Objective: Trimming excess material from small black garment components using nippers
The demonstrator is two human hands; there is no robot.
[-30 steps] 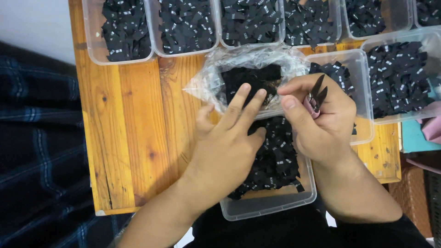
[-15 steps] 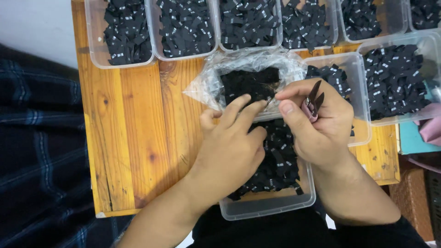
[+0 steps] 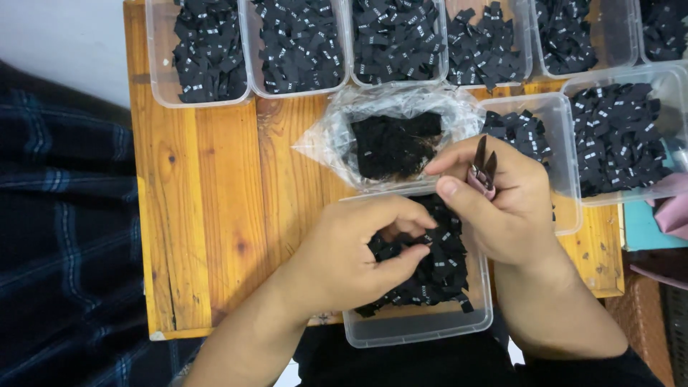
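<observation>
Two hands work over the clear tray (image 3: 418, 331): left hand (image 3: 351, 258) pinching black labels (image 3: 430, 261) inside it, right hand (image 3: 502, 208) gripping small snips (image 3: 483, 169) just above, blades clear.

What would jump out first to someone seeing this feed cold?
Two hands meet over a clear tub of small black tags at the table's near edge: the left hand pinches into the tags, the right hand holds small snips. Behind them lies a plastic bag of black pieces, then a row of tag-filled tubs.
</observation>
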